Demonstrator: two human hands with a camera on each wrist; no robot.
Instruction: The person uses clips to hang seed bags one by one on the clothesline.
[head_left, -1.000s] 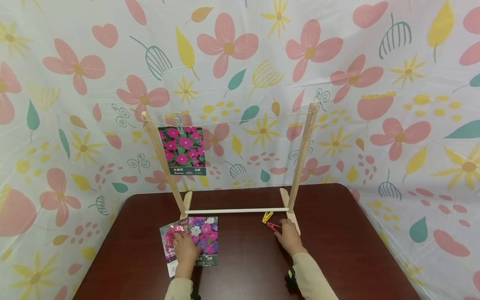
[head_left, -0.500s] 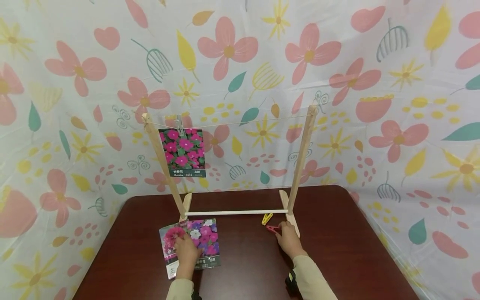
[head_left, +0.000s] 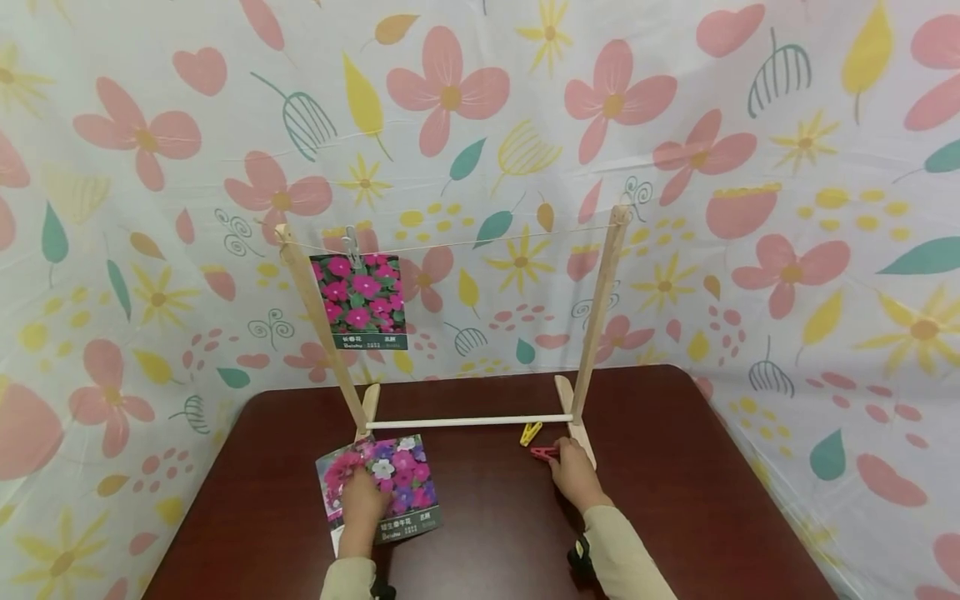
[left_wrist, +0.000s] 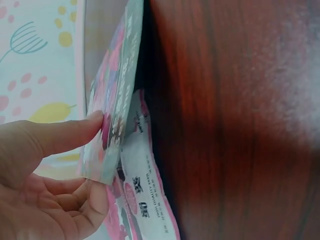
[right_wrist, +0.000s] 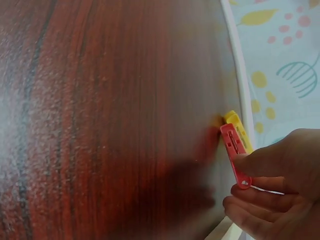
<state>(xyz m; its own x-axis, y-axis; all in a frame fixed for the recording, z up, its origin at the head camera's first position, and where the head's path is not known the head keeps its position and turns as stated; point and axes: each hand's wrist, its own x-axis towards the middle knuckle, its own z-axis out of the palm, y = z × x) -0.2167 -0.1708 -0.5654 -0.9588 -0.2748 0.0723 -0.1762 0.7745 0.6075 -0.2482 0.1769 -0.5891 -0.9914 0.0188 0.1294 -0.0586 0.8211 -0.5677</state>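
Standing far, wooden rack (head_left: 598,317) risked knock from careless reach. Near left, mixed-flower packet (head_left: 411,483), pinched by left hand (head_left: 362,498), threatened dragging overlapped pink packet (head_left: 330,485). Right, red clip (right_wrist: 232,145), pinched near one end by right hand (head_left: 579,477), could've slipped.

Beige sleeves (head_left: 630,550), black wrist gear (head_left: 580,557)

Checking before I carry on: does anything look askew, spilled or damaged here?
Nothing looks spilled or damaged. Only one spot looks untidy: the purple-and-pink packet, its near edge held up by the left hand, overlaps the other packet crookedly, their edges unaligned.
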